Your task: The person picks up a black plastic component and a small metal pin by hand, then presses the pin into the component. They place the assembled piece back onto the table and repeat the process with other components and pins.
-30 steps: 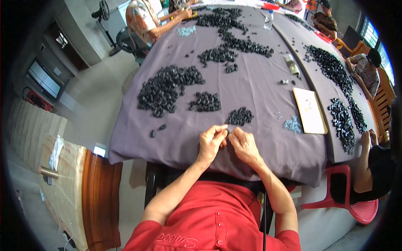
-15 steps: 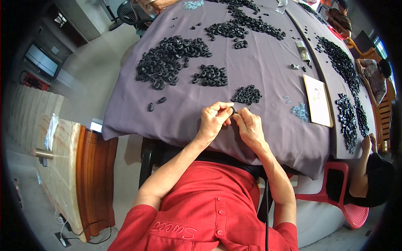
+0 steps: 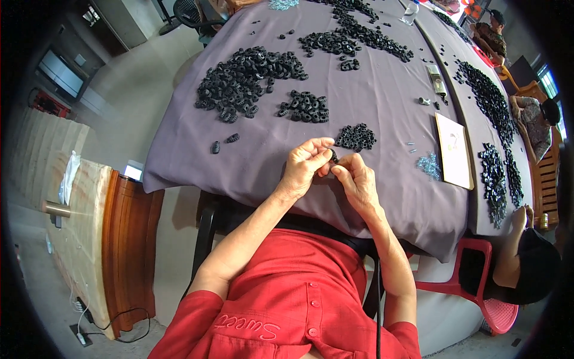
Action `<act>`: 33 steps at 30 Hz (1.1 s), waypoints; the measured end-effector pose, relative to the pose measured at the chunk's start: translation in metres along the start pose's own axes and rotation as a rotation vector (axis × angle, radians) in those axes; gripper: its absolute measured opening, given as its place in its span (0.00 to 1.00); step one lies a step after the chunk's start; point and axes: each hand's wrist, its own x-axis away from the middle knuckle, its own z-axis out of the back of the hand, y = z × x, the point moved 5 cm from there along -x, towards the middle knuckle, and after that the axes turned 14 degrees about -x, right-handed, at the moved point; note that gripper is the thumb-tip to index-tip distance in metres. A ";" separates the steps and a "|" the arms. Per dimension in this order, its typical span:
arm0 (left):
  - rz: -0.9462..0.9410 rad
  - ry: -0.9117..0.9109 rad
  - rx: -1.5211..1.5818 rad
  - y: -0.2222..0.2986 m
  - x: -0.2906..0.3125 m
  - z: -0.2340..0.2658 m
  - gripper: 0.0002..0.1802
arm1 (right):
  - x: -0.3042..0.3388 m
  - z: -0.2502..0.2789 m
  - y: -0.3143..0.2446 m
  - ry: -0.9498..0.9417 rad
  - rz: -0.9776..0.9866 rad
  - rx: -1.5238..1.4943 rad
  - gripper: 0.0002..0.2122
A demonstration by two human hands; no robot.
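Observation:
My left hand (image 3: 304, 166) pinches a small black ribbed plastic part (image 3: 333, 157) between thumb and fingers, just above the near edge of the table. From the other side, my right hand (image 3: 359, 184) has its thumb and bent fingers closed at the same part. The fingertips hide most of it, so I cannot make out whether a second small piece is between them. Just beyond my hands lies a small pile of black ring-like pieces (image 3: 356, 137). Behind that is a heap of black ribbed parts (image 3: 307, 106), with a larger heap (image 3: 242, 81) to its left.
Purple-grey cloth (image 3: 382, 102) covers the table. To the right lie a pile of small clear-blue pieces (image 3: 428, 166), a pale flat board (image 3: 454, 152) and a tube (image 3: 436, 79). More black parts (image 3: 491, 179) spread along the right side, where other people (image 3: 532, 122) sit.
My hands stay together around the black part; the right fingers have shifted slightly against it. The whole view has tilted a little.

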 end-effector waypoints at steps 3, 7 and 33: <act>0.037 -0.044 0.030 0.005 0.000 -0.001 0.15 | 0.001 0.003 0.002 -0.002 -0.100 -0.047 0.13; 0.052 -0.156 0.012 0.009 0.003 -0.004 0.18 | -0.002 0.001 -0.005 -0.116 0.025 -0.037 0.22; 0.039 -0.108 -0.011 0.004 0.003 -0.010 0.18 | -0.005 0.001 -0.012 -0.081 -0.031 -0.198 0.18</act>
